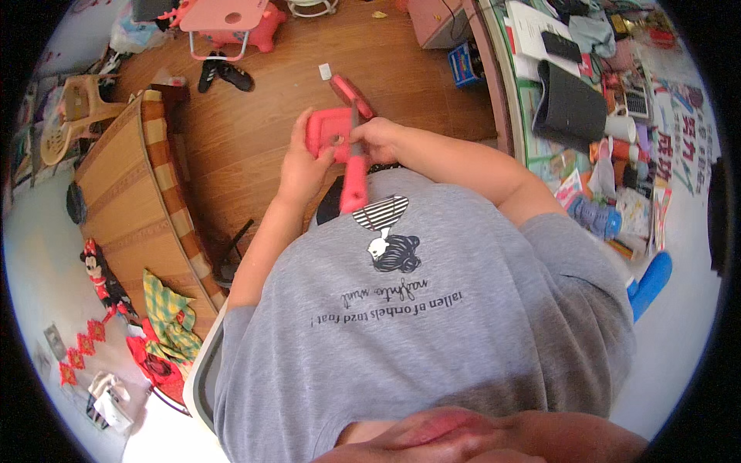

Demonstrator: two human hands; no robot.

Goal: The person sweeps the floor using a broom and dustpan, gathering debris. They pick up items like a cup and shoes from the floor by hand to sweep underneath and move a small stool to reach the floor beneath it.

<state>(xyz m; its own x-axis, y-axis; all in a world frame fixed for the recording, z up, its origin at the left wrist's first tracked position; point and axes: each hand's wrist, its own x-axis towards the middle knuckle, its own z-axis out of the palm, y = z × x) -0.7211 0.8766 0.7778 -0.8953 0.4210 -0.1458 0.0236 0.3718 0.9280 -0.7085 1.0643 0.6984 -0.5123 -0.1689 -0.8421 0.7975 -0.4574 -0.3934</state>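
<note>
In front of my torso, my left hand (307, 159) grips the side of a square red plastic piece (331, 130) with a raised rim, its thumb beside a small dark round spot. My right hand (376, 139) is at the other side, fingers on a narrow dark grey part (355, 133) that continues into a red handle (354, 188) pointing towards my shirt. Whether this part is joined to the square piece, I cannot tell. Just beyond the hands is a long red plastic piece (352, 97); a small white piece (325, 72) lies on the floor past it.
A mat-covered bed (139, 191) stands at left. At right, a cluttered desk (521, 133) holds papers, a black phone (561, 46), a white mug (620, 128) and a blue bottle (596, 217). Black shoes (223, 72) and a pink folding table (223, 14) are on the wooden floor ahead.
</note>
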